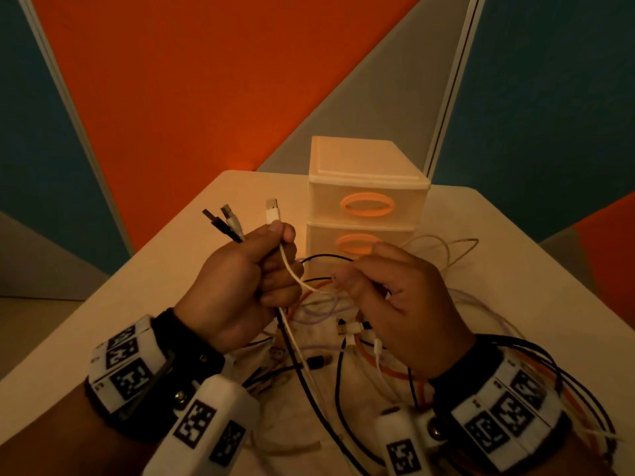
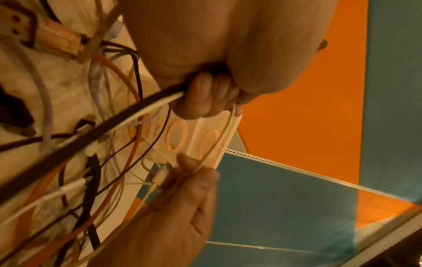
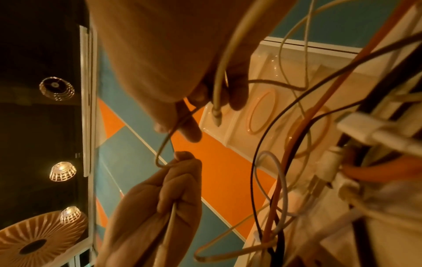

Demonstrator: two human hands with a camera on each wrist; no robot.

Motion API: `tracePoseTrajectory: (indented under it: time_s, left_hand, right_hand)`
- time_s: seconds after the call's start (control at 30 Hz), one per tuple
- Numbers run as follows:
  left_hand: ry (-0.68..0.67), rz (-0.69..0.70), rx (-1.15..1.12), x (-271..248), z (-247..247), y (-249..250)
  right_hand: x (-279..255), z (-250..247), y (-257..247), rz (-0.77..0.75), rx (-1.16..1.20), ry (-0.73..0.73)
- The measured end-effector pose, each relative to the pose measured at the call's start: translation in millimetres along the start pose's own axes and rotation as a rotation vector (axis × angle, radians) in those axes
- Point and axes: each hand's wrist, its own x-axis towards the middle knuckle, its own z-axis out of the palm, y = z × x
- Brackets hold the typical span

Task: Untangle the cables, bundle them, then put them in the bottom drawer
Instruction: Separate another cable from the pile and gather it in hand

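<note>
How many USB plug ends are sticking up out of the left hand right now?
3. All stand above the left hand: a black plug farthest left, a grey-white plug right beside it, and a white plug apart to the right, pinched at the thumb. Others may be hidden in the fist.

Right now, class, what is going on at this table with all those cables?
A person is sorting a tangle of black, white and orange cables on a pale table. The left hand grips three gathered plug ends, one black and two white. The right hand pinches a thin white cable running from the left. The small cream plastic drawer unit behind stands closed; nothing is bundled yet.
</note>
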Motion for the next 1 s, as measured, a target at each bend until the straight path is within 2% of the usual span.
tracePoseTrajectory:
  time_s: [0.13,0.3,0.37,0.43,0.6,0.73,0.83,1.0]
  left_hand:
    - [-0.047,-0.04,-0.04,0,-1,-1]
    - [-0.197,-0.1,-0.003,-2,-1,-3]
    - [-0.208,-0.092,0.022,-2,0,-5]
    - [-0.155,-0.049,0.035,-1,1,-7]
    - [-0.026,0.022,-0.105,2,-4,-1]
    - [0.038,0.07,-0.103,2,-4,3]
    - [0.076,0.072,-0.06,2,-3,3]
    - [0.173,0.108,-0.029,6,-9,5]
  right_hand:
    - [-1,-4,11,0.028,-0.087,-0.02]
    - [0,-15,19,0.099,-0.256,0.125]
    - [0,-14,20,0.118,-0.278,0.138]
    - [-1,-13,19,0.113,-0.246,0.097]
    - [-4,-14,12,0.051,-0.139,-0.037]
    - [-3,-16,17,0.059,-0.235,-0.065]
    - [-2,-19,16,0.053,-0.165,-0.084]
    - [-6,-22,8,0.317,0.24,-0.301]
